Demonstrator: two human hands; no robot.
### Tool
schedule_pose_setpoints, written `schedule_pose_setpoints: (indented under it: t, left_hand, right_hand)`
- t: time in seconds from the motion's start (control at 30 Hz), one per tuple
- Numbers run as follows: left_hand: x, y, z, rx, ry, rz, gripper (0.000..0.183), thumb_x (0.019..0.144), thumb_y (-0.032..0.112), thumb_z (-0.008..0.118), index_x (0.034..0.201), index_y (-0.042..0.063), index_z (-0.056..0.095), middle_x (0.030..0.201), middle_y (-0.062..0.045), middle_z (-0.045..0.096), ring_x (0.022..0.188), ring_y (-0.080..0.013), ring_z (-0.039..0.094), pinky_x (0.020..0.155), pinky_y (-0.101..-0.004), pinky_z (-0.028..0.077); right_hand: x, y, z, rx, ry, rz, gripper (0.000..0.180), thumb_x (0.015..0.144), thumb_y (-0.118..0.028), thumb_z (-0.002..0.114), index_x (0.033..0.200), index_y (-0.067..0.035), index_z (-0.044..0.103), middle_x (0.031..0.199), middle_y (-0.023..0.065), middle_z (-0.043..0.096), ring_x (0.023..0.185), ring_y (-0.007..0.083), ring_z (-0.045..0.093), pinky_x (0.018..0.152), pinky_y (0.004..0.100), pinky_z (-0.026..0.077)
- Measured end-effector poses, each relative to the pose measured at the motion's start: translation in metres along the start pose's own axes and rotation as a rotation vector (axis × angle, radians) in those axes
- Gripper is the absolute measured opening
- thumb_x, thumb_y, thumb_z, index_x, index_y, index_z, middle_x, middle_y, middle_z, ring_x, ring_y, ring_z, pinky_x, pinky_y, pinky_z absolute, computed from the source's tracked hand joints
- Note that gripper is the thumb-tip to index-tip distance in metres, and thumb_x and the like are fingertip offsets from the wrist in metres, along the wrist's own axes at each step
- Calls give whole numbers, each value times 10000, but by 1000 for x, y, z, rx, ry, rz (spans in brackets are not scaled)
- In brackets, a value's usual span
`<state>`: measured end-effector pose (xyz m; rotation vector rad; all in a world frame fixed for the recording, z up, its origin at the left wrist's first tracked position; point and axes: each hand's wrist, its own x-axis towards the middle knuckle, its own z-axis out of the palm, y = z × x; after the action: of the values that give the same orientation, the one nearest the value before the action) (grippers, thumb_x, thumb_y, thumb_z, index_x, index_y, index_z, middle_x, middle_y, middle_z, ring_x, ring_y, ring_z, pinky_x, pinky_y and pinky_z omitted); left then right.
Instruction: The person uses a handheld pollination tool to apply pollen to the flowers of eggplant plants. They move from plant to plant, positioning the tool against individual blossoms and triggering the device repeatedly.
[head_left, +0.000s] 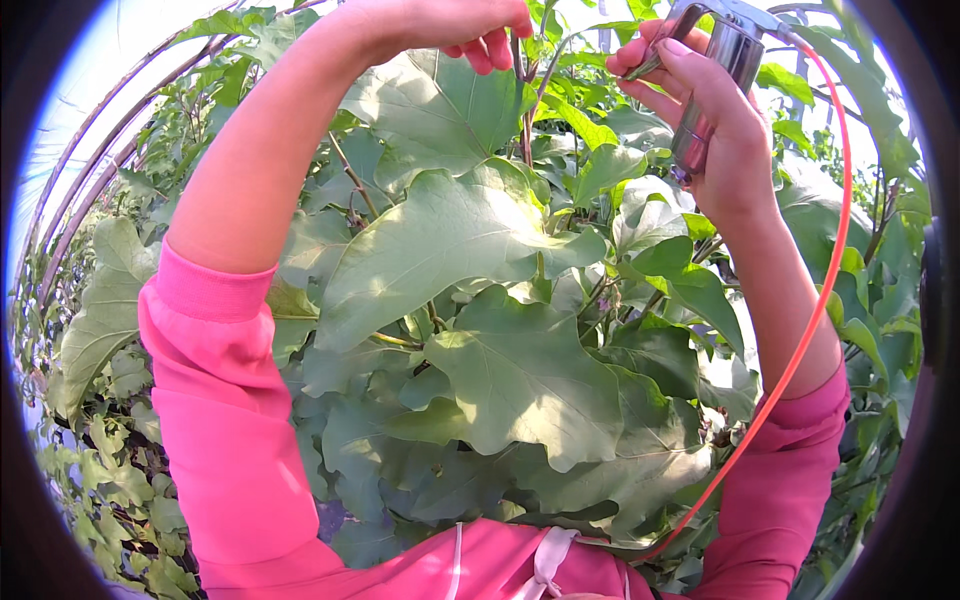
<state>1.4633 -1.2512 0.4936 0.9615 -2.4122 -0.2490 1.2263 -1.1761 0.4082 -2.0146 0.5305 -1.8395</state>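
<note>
My right hand (720, 112) is raised at the upper right, its fingers wrapped about a metal hand tool (724, 75) with a shiny cylindrical body; the tool's exact kind cannot be told. A thin red cord or hose (832, 277) runs from the tool down past my right forearm towards my waist. At the top, left of the tool, my left hand (480, 34) hangs with bent fingers beside an upright plant stem (527, 112); whether its fingertips grip anything is not clear. Broad lobed leaves, apparently of an eggplant plant (450, 240), fill the space between my arms.
Dense foliage (885, 300) stands close on the right. Curved poles (97, 165) and pale sheeting (82, 97) arch up at the left, with lower leafy growth (120, 480) beneath. A small purple flower (604, 304) shows among the leaves.
</note>
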Motion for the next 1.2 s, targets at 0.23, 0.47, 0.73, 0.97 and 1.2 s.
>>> schedule_pose_setpoints:
  t: [0.23,0.47,0.73,0.97,1.2]
  left_hand:
    - [9,-166,38,701,-386,12,424,952,158,488,1354,73,591,1239,-155,673,1031,-296,661,904,-404,518]
    - [-75,-89,62,478,134,-214,248,897,187,553,1099,117,677,980,-70,658,1037,-221,559,902,-302,425]
    - [-227,59,199,873,189,165,214,829,280,733,809,114,598,736,-27,581,695,-187,652,625,-336,517]
    - [-252,53,258,12,-141,348,216,851,212,749,1023,101,680,952,-64,662,833,-272,671,722,-382,538]
    - [-199,30,337,64,-75,218,703,947,374,671,1498,50,378,1421,-247,488,1235,-445,528,1059,-469,418]
  right_hand:
    - [-62,-40,-9,251,-150,22,512,1018,-265,368,1353,109,467,1243,224,615,1234,361,588,1115,487,402]
    - [-138,-36,-24,548,-305,25,643,1016,-374,383,1444,105,370,1384,252,523,1342,436,479,1179,568,290]
    - [-242,27,-26,249,504,578,480,1005,-339,486,1307,30,545,1250,188,660,1240,308,601,1108,437,383]
    - [-305,76,-33,289,796,849,382,910,-411,663,1144,-110,678,1132,4,689,1057,139,579,891,361,434]
    - [-336,66,-18,386,815,828,268,960,-267,633,1093,-41,688,1074,49,683,985,137,604,906,286,441]
